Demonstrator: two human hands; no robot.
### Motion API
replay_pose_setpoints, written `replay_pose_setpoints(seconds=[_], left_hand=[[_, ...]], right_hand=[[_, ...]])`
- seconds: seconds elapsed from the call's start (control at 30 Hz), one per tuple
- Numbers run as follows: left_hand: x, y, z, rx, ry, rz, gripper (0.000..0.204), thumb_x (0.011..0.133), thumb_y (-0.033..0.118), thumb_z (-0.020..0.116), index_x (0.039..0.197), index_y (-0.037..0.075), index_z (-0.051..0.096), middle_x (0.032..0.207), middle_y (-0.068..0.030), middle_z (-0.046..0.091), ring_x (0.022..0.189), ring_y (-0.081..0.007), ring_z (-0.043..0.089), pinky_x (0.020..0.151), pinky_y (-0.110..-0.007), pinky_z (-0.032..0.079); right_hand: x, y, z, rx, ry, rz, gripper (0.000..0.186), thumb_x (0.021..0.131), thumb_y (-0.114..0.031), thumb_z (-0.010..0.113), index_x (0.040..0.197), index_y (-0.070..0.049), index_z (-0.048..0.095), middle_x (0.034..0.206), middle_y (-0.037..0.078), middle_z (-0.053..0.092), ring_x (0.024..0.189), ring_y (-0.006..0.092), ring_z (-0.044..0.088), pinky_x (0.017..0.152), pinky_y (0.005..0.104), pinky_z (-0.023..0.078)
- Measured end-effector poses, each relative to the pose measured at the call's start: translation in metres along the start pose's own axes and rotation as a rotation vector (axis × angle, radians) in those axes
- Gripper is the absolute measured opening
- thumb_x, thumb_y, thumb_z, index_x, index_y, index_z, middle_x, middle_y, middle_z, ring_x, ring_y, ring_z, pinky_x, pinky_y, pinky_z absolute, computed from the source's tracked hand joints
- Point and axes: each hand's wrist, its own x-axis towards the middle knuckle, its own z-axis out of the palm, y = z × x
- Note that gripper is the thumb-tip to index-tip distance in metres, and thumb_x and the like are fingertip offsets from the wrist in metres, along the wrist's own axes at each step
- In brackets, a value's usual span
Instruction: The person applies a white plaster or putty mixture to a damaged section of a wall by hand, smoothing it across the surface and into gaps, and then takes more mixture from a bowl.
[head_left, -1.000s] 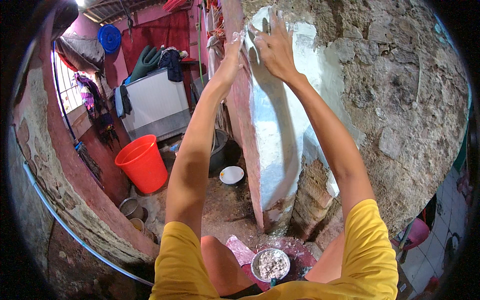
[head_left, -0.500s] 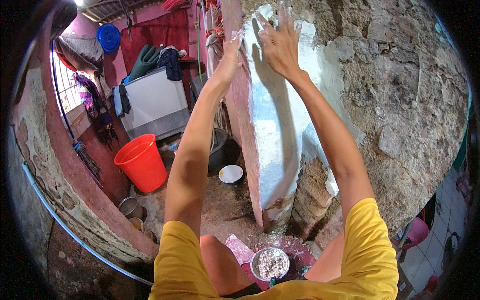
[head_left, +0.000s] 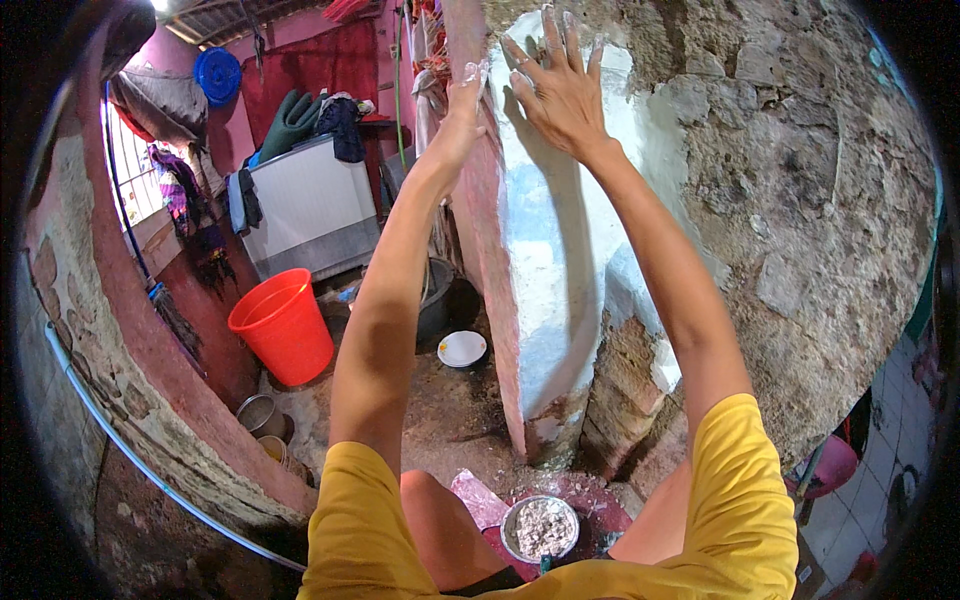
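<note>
My right hand (head_left: 562, 95) lies against the upper part of a white plaster patch (head_left: 540, 230) on the wall end, its fingers spread and smeared with white paste. On the pink edge of the same wall rests my left hand (head_left: 462, 115), fingers pointing up, white paste on the fingertips. Nothing shows gripped in either hand. Between my knees on the floor stands a bowl (head_left: 512, 548) holding lumpy greyish-white paste (head_left: 543, 527). Bluish, smoother areas mark the middle of the patch.
Rough bare masonry (head_left: 780, 200) spreads to the right. At left stand a red bucket (head_left: 283, 330), a white chest (head_left: 315, 200) with clothes on it, and a dark tub (head_left: 435, 300). A white plate (head_left: 462, 348) lies on the floor. A blue hose (head_left: 150, 475) runs along the lower left.
My right hand has shifted slightly right on the plaster, and its fingers are spread wider. My left hand stays at the wall edge.
</note>
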Motion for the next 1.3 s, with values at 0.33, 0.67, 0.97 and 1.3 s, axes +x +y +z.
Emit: replay_pose_setpoints(seconds=[0.33, 0.67, 0.97, 1.3], left_hand=[[-0.005, 0.004, 0.003, -0.017, 0.0, 0.0, 0.07, 0.092, 0.055, 0.022, 0.144, 0.01, 0.009, 0.15, -0.0085, 0.012, 0.138, -0.0211, 0.009, 0.108, -0.046, 0.019], [-0.003, 0.001, 0.002, -0.015, 0.014, 0.003, 0.069, 0.092, 0.054, 0.022, 0.144, 0.01, 0.009, 0.15, -0.0071, 0.012, 0.138, -0.0215, 0.009, 0.108, -0.046, 0.019], [0.001, -0.001, 0.001, -0.017, 0.002, -0.027, 0.071, 0.092, 0.056, 0.02, 0.144, 0.009, 0.007, 0.149, -0.0099, 0.012, 0.138, -0.0222, 0.009, 0.108, -0.046, 0.019], [-0.003, 0.007, 0.01, -0.033, -0.007, -0.01, 0.073, 0.092, 0.057, 0.02, 0.144, 0.008, 0.006, 0.149, -0.0111, 0.012, 0.138, -0.0222, 0.009, 0.108, -0.047, 0.018]], right_hand=[[-0.003, 0.007, 0.001, -0.047, -0.012, -0.05, 0.049, 0.084, -0.051, 0.045, 0.128, -0.029, 0.049, 0.148, 0.011, 0.019, 0.136, 0.0311, 0.016, 0.105, 0.0607, 0.008], [-0.003, 0.007, 0.003, -0.024, -0.013, -0.022, 0.053, 0.084, -0.05, 0.046, 0.132, -0.028, 0.044, 0.147, 0.014, 0.02, 0.136, 0.0339, 0.016, 0.103, 0.0632, 0.011], [-0.006, -0.005, 0.006, 0.037, -0.076, -0.032, 0.048, 0.087, -0.044, 0.043, 0.131, -0.025, 0.045, 0.146, 0.018, 0.02, 0.134, 0.0395, 0.016, 0.104, 0.0606, 0.012], [-0.003, -0.002, 0.005, 0.309, -0.055, 0.104, 0.041, 0.089, -0.039, 0.041, 0.123, -0.02, 0.056, 0.145, 0.023, 0.016, 0.134, 0.0423, 0.013, 0.105, 0.0581, 0.009]])
